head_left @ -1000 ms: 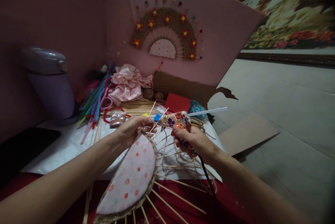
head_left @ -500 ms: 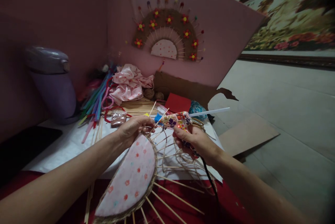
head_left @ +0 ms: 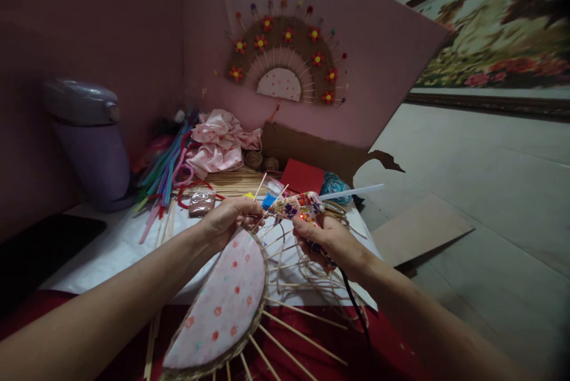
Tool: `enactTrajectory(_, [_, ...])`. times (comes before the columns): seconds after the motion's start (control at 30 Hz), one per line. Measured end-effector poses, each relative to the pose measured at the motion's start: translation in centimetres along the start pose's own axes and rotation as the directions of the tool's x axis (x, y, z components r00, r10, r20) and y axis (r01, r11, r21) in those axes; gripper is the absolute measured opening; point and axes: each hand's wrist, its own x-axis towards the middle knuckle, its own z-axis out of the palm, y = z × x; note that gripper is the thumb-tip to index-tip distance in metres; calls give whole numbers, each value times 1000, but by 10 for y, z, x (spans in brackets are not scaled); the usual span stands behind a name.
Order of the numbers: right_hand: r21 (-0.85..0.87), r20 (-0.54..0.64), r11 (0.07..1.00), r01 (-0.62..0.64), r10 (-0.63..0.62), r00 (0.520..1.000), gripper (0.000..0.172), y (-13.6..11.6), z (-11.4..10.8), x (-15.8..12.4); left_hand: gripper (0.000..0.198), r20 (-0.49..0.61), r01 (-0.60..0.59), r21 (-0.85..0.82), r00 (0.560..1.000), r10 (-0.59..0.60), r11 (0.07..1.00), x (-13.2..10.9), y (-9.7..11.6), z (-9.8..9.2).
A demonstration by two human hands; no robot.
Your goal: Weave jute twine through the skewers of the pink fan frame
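Half-round panel (head_left: 227, 304): white face with red flower print, braided rim; tilted, foremost, above the near part of the desk (head_left: 388, 346).
Wooden sticks (head_left: 307, 342): fanned outward from the curved rim, mainly toward the right.
Left-hand grip (head_left: 232, 218): closed; thumb and fingers pinch the panel's upper corner, where two thin sticks project upward.
Right-hand grip (head_left: 321, 240): wrapped around the handle of the glue gun (head_left: 289, 207); trigger travel cannot be told.
Glue gun fittings: blue nozzle (head_left: 268, 201) directed left, at the sticks beside the left fingers, contact not discernible; indicator (head_left: 301, 216) lit; translucent glue stick (head_left: 356, 191) protruding rearward; black cord (head_left: 354, 298) hanging below.
White sheet (head_left: 111, 259): spread over the red desk surface.
Loose twine (head_left: 312, 274): coiled below the right hand, behind the fanned sticks.
Brown packet (head_left: 202, 202): clear-wrapped, beyond the left forearm.
Desk rear, left to right: purple flask (head_left: 91, 155), gray lid; multicolored pipe cleaners (head_left: 162, 161); crumpled pink fabric (head_left: 218, 140); twine balls (head_left: 253, 159); red card (head_left: 303, 174); blue yarn ball (head_left: 335, 185).
Pink backboard (head_left: 383, 54): carries a brown half-ring ornament (head_left: 300, 25) with red flowers.
Right wall: framed picture (head_left: 503, 43).
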Motion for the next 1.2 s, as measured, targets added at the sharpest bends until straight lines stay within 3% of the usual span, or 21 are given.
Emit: enactTrajectory(1.2, [-78, 20, 996, 32, -31, 999, 42, -4, 1, -1, 10, 4, -31, 18, 1000, 31, 999, 2, 0, -2])
